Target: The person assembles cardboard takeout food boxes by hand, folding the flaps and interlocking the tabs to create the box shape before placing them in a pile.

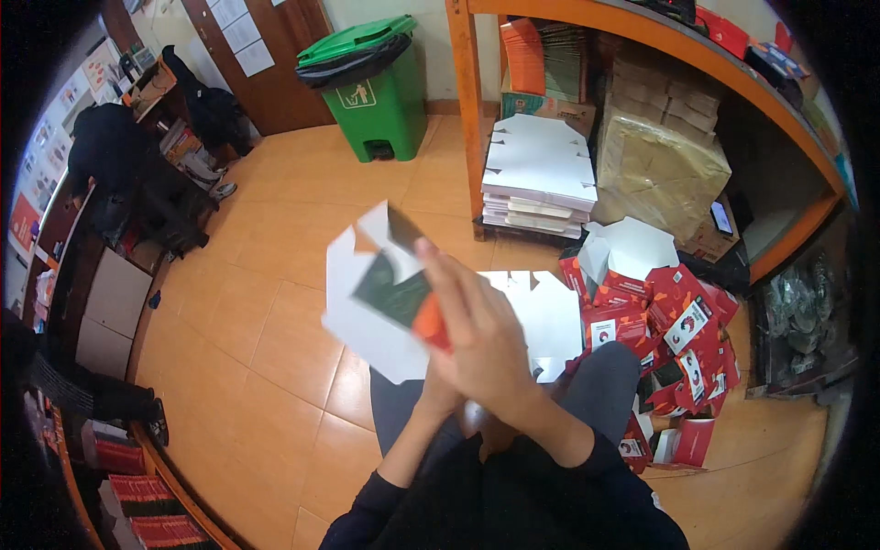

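Note:
A partly folded carton (390,284), white inside with dark green and orange printed panels, is held up in front of my lap. My right hand (481,335) grips its right side, fingers stretched along the panel and slightly blurred. Below it, my left hand (440,392) holds the carton's lower end; most of its fingers are hidden behind the right hand and the carton. White flaps with cut notches stick out to the left and top. A flat white carton blank (541,321) lies over my legs, behind the right hand.
Red printed cartons (683,321) lie heaped by my right knee. A stack of white blanks (536,165) stands under the orange-framed table (466,82), beside a wrapped brown package (660,174). A green pedal bin (376,101) stands ahead. People (119,165) are at the left.

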